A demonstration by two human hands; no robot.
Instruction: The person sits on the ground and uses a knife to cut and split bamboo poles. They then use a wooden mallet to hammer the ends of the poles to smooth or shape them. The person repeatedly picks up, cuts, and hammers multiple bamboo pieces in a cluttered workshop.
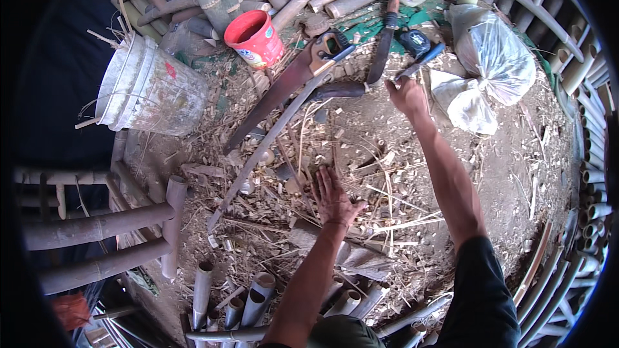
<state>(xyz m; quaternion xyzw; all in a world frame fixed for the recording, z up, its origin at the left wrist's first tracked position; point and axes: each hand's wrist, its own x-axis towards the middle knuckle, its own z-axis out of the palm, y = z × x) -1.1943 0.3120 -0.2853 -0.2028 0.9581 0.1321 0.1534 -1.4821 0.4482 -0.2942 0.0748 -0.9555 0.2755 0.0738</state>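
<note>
By the bamboo rails (100, 224): a grimy white bucket (158, 93) rests beyond them, thin sticks poking out near its mouth.
Red pail (256, 42): right of the bucket, open end up, near stacked bamboo lengths.
Saw (274, 98): flat on the litter, handle pointing away from the person; a long curved strip (274, 136) runs along its right side.
Left hand (335, 201): palm down on the wood chips (380, 177), fingers spread and loose; no tool shows in it, and it seems to serve as a prop for the leaning body.
Machete (380, 48): just left of the reaching fingers, handle at the far end, dark blade toward the person.
Right hand (409, 95): arm stretched well out, fingers partly curled at the near end of the blue-handled tool (429, 54); whether they have closed on it or merely touch it, I cannot tell.
Blue-handled tool: between that hand and the bag, just below the tape measure (414, 41), handle angled up and rightward.
Step in hand: judging by the pose, picking up or putting down this tool; the next move calls for a sure grasp or a clean release, with fingers kept off the machete's edge.
Plastic bag (500, 58): knotted, bulging, right of the tool.
</note>
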